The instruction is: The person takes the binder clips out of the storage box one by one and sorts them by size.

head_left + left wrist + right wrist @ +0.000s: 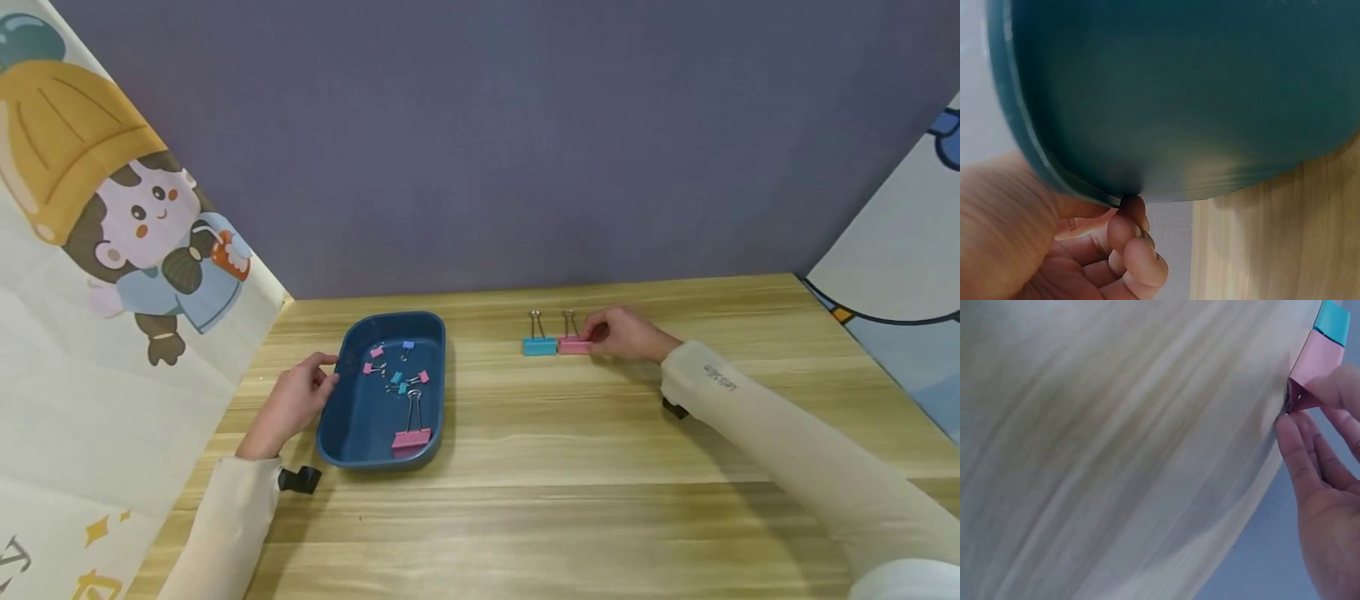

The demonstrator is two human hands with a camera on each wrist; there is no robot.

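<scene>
My right hand point(626, 333) pinches the right end of a pink binder clip point(574, 346), which stands on the table with its wire handles pointing away. Directly left of it, end to end, is a teal binder clip point(540, 347); both also show in the right wrist view, where thumb and fingers meet at the pink clip's point(1319, 359) end. At the left, my left hand point(294, 402) pinches the rim of a dark blue tray point(352, 429) between thumb and fingertips. Inside the tray lie a large pink binder clip point(411, 442) and several small pink, teal and blue clips point(402, 388).
The wooden table point(555, 500) meets a grey-purple partition point(525, 150) at its back edge, close behind the two standing clips. A white cartoon-printed panel point(97, 400) borders the left side, and another printed panel point(892, 250) the right.
</scene>
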